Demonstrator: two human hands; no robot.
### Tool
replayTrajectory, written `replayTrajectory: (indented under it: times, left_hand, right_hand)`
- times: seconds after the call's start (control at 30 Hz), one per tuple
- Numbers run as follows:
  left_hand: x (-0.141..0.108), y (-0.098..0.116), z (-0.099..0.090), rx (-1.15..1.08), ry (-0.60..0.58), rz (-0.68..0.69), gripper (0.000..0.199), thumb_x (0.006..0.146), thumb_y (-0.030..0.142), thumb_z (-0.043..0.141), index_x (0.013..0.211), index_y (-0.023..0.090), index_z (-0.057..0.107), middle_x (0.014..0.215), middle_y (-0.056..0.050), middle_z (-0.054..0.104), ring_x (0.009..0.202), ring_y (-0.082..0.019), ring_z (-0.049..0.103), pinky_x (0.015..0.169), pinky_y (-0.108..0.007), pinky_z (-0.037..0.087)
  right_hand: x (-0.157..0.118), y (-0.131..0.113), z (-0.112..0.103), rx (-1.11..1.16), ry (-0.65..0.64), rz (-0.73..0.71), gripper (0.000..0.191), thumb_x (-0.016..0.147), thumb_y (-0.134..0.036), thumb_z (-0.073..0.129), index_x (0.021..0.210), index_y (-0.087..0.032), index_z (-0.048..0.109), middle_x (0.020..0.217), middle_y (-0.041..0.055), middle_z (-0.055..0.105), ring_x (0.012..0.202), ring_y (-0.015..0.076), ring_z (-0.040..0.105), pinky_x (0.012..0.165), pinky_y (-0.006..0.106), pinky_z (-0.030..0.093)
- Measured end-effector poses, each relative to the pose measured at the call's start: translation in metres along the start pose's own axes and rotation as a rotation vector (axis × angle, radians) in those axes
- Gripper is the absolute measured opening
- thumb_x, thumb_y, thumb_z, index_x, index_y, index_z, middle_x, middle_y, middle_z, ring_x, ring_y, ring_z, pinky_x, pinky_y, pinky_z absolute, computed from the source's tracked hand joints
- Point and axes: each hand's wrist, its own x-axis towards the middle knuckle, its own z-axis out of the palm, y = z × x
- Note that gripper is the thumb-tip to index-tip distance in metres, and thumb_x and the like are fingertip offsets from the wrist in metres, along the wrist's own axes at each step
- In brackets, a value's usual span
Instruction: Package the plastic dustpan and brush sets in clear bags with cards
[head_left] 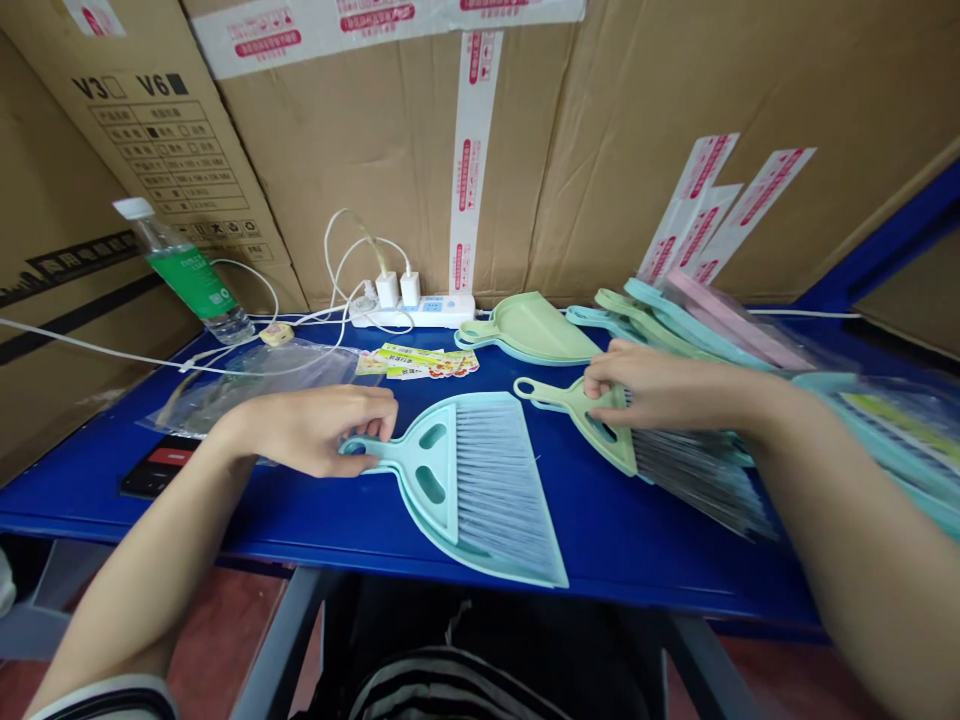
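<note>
On the blue table (645, 570), the left hand (307, 430) curls its fingers on the handle of a light blue plastic dustpan (480, 560). The right hand (660, 392) presses flat on a green dustpan (611, 445) with stiff bristles. Brown cardboard boxes (375, 170) stand behind.

Blue dustpan (480, 558) lies flat, handle end pointing left, with a blue brush (495, 490) nested in it, pale bristles fanned toward the rim. Left hand (315, 430) touches the handle. Green dustpan (607, 440) sits just right of the blue dustpan, its handle pointing left, pale bristles (697, 482) spreading out rightward. Right hand (667, 392) is over it, fingers touching the top.
</note>
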Motion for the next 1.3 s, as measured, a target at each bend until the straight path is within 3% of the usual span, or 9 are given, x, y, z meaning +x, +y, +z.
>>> replayTrajectory:
  times: [0.2, 0.27, 0.37, 0.47, 0.6, 0.7, 0.8, 1.03, 1.3]
  left_hand:
    - [0.002, -0.010, -0.001, -0.108, -0.048, -0.096, 0.023, 0.092, 0.040, 0.050, 0.084, 0.018, 0.053, 0.077, -0.001, 0.057, 0.065, -0.012, 0.049, 0.058, -0.022, 0.039]
    - [0.007, -0.014, 0.002, -0.152, -0.099, -0.116, 0.026, 0.094, 0.041, 0.045, 0.086, 0.018, 0.052, 0.071, 0.001, 0.054, 0.061, -0.012, 0.048, 0.055, -0.021, 0.037]
    - [0.017, -0.021, 0.009, -0.209, -0.161, -0.128, 0.034, 0.095, 0.048, 0.041, 0.083, 0.018, 0.051, 0.067, 0.003, 0.050, 0.058, -0.011, 0.047, 0.052, -0.020, 0.036]
    - [0.025, -0.025, 0.016, -0.265, -0.165, -0.103, 0.041, 0.096, 0.053, 0.038, 0.077, 0.018, 0.048, 0.066, 0.003, 0.046, 0.058, -0.011, 0.046, 0.051, -0.020, 0.036]
    - [0.029, -0.022, 0.017, -0.337, -0.209, -0.007, 0.040, 0.095, 0.054, 0.045, 0.080, 0.018, 0.048, 0.065, 0.004, 0.044, 0.058, -0.010, 0.043, 0.053, -0.020, 0.038]
    - [0.030, -0.020, 0.018, -0.375, -0.202, 0.027, 0.041, 0.094, 0.056, 0.049, 0.079, 0.018, 0.047, 0.061, 0.006, 0.041, 0.054, -0.009, 0.037, 0.047, -0.019, 0.034]
    - [0.031, -0.019, 0.019, -0.372, -0.183, 0.050, 0.042, 0.095, 0.056, 0.048, 0.077, 0.018, 0.046, 0.060, 0.006, 0.039, 0.053, -0.009, 0.035, 0.046, -0.019, 0.032]
    - [0.033, -0.018, 0.021, -0.331, -0.141, 0.083, 0.043, 0.095, 0.056, 0.049, 0.072, 0.020, 0.042, 0.057, 0.006, 0.042, 0.050, -0.009, 0.038, 0.047, -0.021, 0.032]
    - [0.032, -0.016, 0.020, -0.381, -0.175, 0.048, 0.041, 0.094, 0.057, 0.050, 0.078, 0.019, 0.047, 0.050, 0.008, 0.046, 0.044, -0.010, 0.044, 0.046, -0.022, 0.033]
  right_hand:
    - [0.000, 0.002, -0.002, -0.027, 0.059, 0.066, 0.011, 0.079, -0.026, 0.050, 0.067, -0.024, 0.052, 0.071, 0.0053, 0.062, 0.065, 0.0210, 0.058, 0.059, 0.035, 0.046]
    - [0.000, -0.010, -0.003, -0.010, 0.104, 0.046, 0.015, 0.085, -0.031, 0.048, 0.075, -0.023, 0.055, 0.076, 0.0059, 0.064, 0.070, 0.0217, 0.060, 0.063, 0.036, 0.048]
    - [-0.001, -0.037, 0.003, 0.077, 0.122, -0.105, 0.024, 0.090, -0.037, 0.051, 0.100, -0.018, 0.063, 0.100, 0.0115, 0.068, 0.094, 0.0259, 0.064, 0.083, 0.041, 0.051]
    - [-0.002, -0.064, 0.017, 0.087, 0.059, -0.243, 0.057, 0.087, -0.050, 0.062, 0.128, -0.011, 0.058, 0.129, 0.0203, 0.060, 0.124, 0.0346, 0.051, 0.101, 0.051, 0.045]
    - [-0.002, -0.089, 0.038, 0.101, -0.027, -0.269, 0.089, 0.086, -0.063, 0.059, 0.153, -0.011, 0.033, 0.161, 0.0230, 0.023, 0.149, 0.0400, 0.015, 0.113, 0.062, 0.029]
    - [0.001, -0.097, 0.049, 0.147, -0.103, -0.316, 0.089, 0.091, -0.062, 0.052, 0.158, -0.013, 0.020, 0.164, 0.0205, 0.006, 0.150, 0.0379, -0.003, 0.116, 0.065, 0.015]
    - [0.004, -0.097, 0.056, 0.189, -0.147, -0.339, 0.086, 0.094, -0.063, 0.046, 0.159, -0.016, 0.014, 0.164, 0.0191, -0.001, 0.148, 0.0365, -0.010, 0.116, 0.066, 0.008]
    - [0.006, -0.093, 0.064, 0.229, -0.114, -0.350, 0.086, 0.094, -0.064, 0.044, 0.159, -0.019, 0.011, 0.164, 0.0171, -0.008, 0.147, 0.0337, -0.016, 0.116, 0.066, 0.003]
    - [0.006, -0.095, 0.062, 0.252, -0.143, -0.341, 0.087, 0.094, -0.062, 0.046, 0.159, -0.018, 0.010, 0.163, 0.0172, -0.009, 0.147, 0.0314, -0.017, 0.117, 0.062, 0.000]
